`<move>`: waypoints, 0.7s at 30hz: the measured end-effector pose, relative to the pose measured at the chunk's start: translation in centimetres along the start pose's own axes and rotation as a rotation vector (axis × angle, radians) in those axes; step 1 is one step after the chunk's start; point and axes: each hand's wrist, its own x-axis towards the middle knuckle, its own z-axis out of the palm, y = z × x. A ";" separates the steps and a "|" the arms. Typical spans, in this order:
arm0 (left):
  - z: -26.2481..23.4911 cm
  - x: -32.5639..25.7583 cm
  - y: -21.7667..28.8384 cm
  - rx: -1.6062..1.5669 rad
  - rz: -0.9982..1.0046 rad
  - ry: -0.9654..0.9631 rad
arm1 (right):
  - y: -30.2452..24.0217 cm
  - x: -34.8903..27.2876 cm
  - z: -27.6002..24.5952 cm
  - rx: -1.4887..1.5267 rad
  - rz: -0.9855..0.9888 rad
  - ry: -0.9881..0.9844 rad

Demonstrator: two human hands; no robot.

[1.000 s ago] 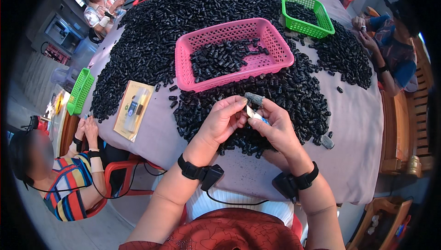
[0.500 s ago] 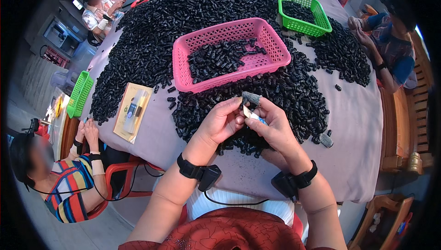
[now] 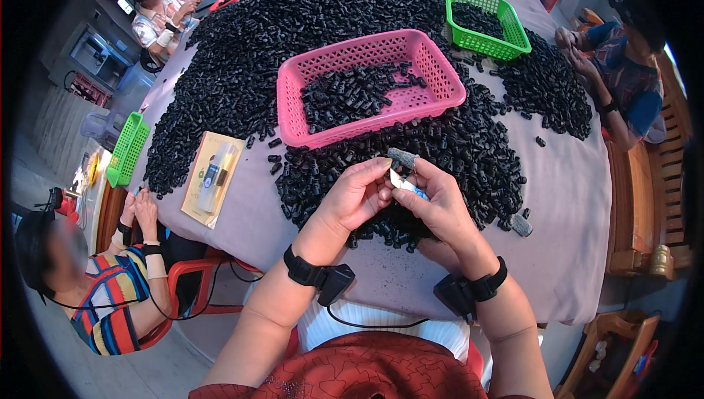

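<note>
My two hands meet above the near edge of a heap of small black cylindrical pieces [image 3: 469, 157]. The fingers of my left hand [image 3: 353, 197] are closed in a pinch on a small black piece, mostly hidden by the fingertips. Between thumb and fingers, my right hand [image 3: 436, 197] grips a small white-and-blue tool [image 3: 408, 185] whose pale pointed end meets the left fingertips. A rough grey stub [image 3: 402, 155] sits at the right index fingertip; whether it is worn or held I cannot tell. Just beyond the hands stands a pink basket [image 3: 370, 125], partly filled with black pieces.
A green basket [image 3: 488, 45] stands at the far right. Left of the heap, a clear tube [image 3: 217, 177] lies on a tan envelope [image 3: 192, 192]. Another grey stub [image 3: 521, 225] rests at the right. Co-workers sit around the cloth-covered table [image 3: 565, 252], one close by on the left.
Both hands stay nearly in place, with the fingers shifting slightly around the small piece. The view has moved very little.
</note>
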 end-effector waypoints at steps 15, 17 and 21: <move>-1.0 0.2 0.0 -0.043 -0.002 -0.095 | 0.6 0.1 -0.8 0.073 0.047 0.077; -0.9 0.2 0.0 -0.030 0.018 -0.044 | 0.3 0.1 -0.3 0.073 0.023 0.059; -0.1 0.0 -0.1 -0.019 0.001 0.032 | -0.1 -0.1 0.2 0.042 0.010 0.019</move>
